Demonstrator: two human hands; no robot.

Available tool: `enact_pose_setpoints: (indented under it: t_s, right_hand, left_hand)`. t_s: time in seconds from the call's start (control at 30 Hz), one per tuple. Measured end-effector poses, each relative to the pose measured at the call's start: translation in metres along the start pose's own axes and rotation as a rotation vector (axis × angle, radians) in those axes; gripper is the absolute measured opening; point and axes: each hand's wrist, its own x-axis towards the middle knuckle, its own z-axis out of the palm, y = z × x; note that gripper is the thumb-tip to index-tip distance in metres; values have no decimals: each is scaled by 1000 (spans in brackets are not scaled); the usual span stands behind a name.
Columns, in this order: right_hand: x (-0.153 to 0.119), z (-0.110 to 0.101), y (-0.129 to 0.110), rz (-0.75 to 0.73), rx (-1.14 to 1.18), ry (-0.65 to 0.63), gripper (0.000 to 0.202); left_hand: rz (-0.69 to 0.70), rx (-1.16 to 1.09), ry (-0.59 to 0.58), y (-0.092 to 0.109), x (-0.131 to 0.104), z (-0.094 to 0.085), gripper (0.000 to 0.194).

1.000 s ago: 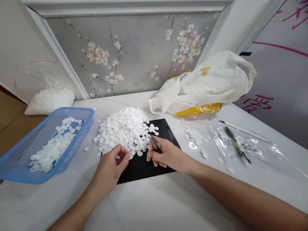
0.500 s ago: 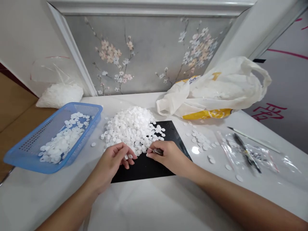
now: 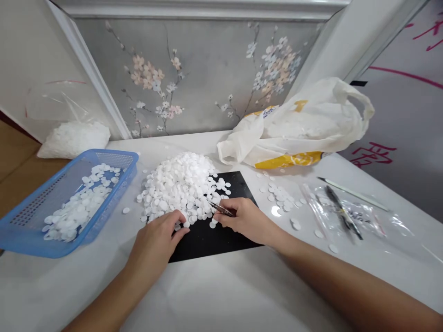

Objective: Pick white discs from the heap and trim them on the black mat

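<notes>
A large heap of small white round discs (image 3: 180, 180) covers the back of a black mat (image 3: 207, 242). My left hand (image 3: 155, 240) is at the heap's front edge, palm down. Its thumb and forefinger curl around a white disc (image 3: 186, 224); the other fingers are mostly hidden. In my right hand (image 3: 244, 219) is a slim pair of metal tweezers (image 3: 223, 210), held like a pen. The tweezers' tip points up and left into the loose discs at the heap's right front. Just below my right fingertips lies a single disc (image 3: 212, 224).
A blue basket (image 3: 129, 159) with discs stands left, before a filled clear bag (image 3: 74, 138). A white and yellow plastic bag (image 3: 297, 133) lies at the back right. Loose discs (image 3: 280, 196), a black pen (image 3: 342, 212), a pale pointed stick (image 3: 353, 192) and clear plastic bags lie right.
My left hand has turned from palm partly up, with discs at its fingers, to palm down at the heap. The tweezers now reach up toward the discs. The view has shifted slightly.
</notes>
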Motion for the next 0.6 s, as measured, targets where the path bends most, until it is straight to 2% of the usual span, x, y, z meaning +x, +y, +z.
enact_pose_setpoints:
  t_s: [0.13,0.23,0.3,0.37,0.5,0.6]
  right_hand:
    - [-1,-6,0,94,157,-40,20]
    - [-1,-7,-3,134,294,-119,16]
    - [-2,-6,-4,130,368,-154,11]
    - [-3,-5,-3,111,392,-144,6]
    - [-4,0,-2,58,226,-98,8]
    - [-4,5,-3,-31,12,-40,7]
  left_hand:
    - [47,-68,15,0,0,-1,15]
    - [17,-143,25,1,0,-3,18]
    - [-45,-273,2,4,-1,-5,20]
    - [-95,-486,-69,6,-1,-7,24]
    - [-220,-949,-286,7,-2,-9,27]
    - [-312,-1135,-355,7,-3,-8,27]
